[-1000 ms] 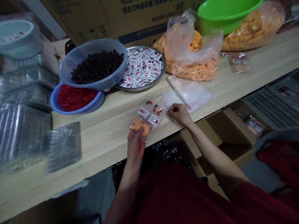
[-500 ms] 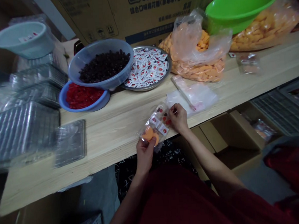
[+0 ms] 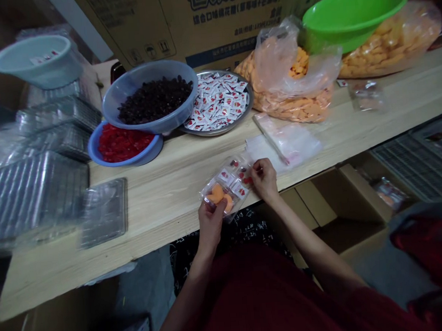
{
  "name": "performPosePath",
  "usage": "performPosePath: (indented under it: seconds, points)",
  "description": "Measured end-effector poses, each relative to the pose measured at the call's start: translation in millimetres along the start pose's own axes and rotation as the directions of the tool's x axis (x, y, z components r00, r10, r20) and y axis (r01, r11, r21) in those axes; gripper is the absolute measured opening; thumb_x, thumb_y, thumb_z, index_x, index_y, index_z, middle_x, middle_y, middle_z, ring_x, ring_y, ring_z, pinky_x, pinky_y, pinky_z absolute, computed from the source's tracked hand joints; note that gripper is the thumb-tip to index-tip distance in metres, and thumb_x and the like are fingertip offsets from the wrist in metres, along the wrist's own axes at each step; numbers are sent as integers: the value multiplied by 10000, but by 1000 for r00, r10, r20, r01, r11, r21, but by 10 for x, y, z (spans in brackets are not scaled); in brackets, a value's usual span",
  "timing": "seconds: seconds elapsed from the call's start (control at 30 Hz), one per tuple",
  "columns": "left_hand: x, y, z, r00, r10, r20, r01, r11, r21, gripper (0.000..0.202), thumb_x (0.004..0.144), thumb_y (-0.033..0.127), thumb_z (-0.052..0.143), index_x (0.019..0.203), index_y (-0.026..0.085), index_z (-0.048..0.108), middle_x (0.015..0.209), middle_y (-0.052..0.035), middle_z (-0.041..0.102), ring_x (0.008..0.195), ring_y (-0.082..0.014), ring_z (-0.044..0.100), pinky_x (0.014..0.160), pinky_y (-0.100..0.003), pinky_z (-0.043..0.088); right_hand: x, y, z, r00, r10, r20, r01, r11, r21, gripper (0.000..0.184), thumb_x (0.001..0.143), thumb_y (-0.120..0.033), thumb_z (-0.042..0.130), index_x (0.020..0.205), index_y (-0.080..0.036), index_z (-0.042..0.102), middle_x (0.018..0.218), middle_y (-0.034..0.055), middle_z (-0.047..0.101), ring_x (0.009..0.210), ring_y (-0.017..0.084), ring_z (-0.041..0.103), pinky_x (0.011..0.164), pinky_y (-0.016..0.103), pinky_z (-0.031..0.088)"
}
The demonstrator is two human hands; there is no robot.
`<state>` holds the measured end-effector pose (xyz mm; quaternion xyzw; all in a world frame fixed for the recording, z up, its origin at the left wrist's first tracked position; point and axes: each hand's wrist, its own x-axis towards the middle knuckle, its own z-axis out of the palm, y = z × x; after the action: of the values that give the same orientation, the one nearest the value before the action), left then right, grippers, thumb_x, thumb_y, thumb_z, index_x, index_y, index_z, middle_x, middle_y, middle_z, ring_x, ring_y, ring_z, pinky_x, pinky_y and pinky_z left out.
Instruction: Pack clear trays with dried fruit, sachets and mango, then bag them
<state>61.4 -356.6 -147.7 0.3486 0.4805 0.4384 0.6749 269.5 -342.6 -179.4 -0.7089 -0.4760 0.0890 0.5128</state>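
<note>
Gripping the lower left end of a clear pack (image 3: 227,181) between thumb and fingers, the left hand (image 3: 210,222) is just below the frame's centre; the right hand (image 3: 266,181) pinches the pack's right end. Thus the pack sits between both hands, at the front edge of the pale wooden bench (image 3: 162,189). Farther back, a blue bowl (image 3: 133,160), a metal dish (image 3: 219,132) and an orange-filled bag (image 3: 295,101) line the upper centre, before a large carton (image 3: 122,26) at the top.
</note>
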Motion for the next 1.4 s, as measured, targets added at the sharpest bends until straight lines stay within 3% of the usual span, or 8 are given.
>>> performPosePath:
  seconds: [0.17, 0.3, 0.47, 0.67, 0.9, 1.07, 1.2, 1.4]
  points:
    - [-22, -5, -25, 997, -14, 70, 16, 1000, -23, 533, 739, 341, 860, 1208, 182, 663, 1144, -69, 745, 1030, -206, 711, 947, -336, 552, 97, 48, 38, 995, 94, 44, -94, 996, -7, 90, 842, -228, 504, 884, -214, 583, 737, 0, 570, 664, 170, 516, 649, 304, 407]
    - [-30, 50, -40, 995, -57, 77, 56, 998, 14, 577, 726, 375, 864, 1224, 179, 648, 1165, -85, 728, 1011, -223, 702, 843, -351, 603, 153, 10, 76, 995, 81, 51, -83, 996, 25, 72, 842, -234, 519, 803, -216, 577, 729, 2, 582, 659, 162, 523, 643, 295, 407]
    - [-27, 113, -52, 985, -97, 144, 82, 991, 108, 550, 714, 408, 858, 1170, 167, 667, 1209, -102, 701, 1028, -249, 680, 718, -349, 636, 166, -91, 85, 996, 82, 30, -84, 993, 79, 105, 886, -281, 518, 844, -216, 589, 740, 3, 584, 670, 160, 531, 640, 285, 425]
    - [2, 168, -131, 983, -98, 156, 77, 988, 134, 574, 683, 394, 881, 1172, 168, 683, 1178, -97, 724, 1000, -239, 698, 749, -352, 634, 271, -48, 72, 991, 134, 24, -136, 988, 74, 114, 842, -293, 547, 814, -204, 612, 680, -18, 547, 626, 145, 488, 622, 280, 397]
    - [102, 97, -251, 982, -102, 159, 84, 989, 119, 564, 685, 423, 883, 1142, 164, 678, 1187, -104, 726, 1028, -252, 700, 774, -369, 630, 242, -11, 3, 964, 236, 124, -257, 948, 189, 165, 786, -352, 591, 749, -193, 614, 615, -34, 490, 580, 128, 420, 558, 266, 339]
    - [115, 47, -154, 995, -58, 76, 56, 998, 21, 570, 714, 406, 867, 1193, 188, 650, 1179, -84, 721, 1005, -243, 708, 745, -370, 640, 124, -25, -12, 963, 202, 178, -232, 958, 171, 128, 761, -317, 576, 794, -197, 606, 622, -46, 483, 577, 122, 424, 553, 254, 339]
    - [47, -15, -14, 999, -47, 20, 48, 998, -42, 509, 701, 401, 875, 1102, 168, 666, 1087, -63, 731, 957, -227, 704, 759, -389, 645, 136, -19, 30, 969, 175, 176, -192, 977, 87, 257, 786, -300, 543, 989, -188, 654, 625, -49, 518, 571, 136, 460, 578, 260, 366]
    - [-178, -148, 181, 996, -91, 23, 93, 993, -71, 499, 698, 407, 877, 1073, 154, 668, 1075, -80, 741, 972, -247, 711, 766, -381, 637, 223, -86, 58, 987, 141, 75, -141, 990, -6, 194, 878, -334, 518, 803, -208, 645, 661, 3, 613, 594, 155, 510, 601, 276, 373]
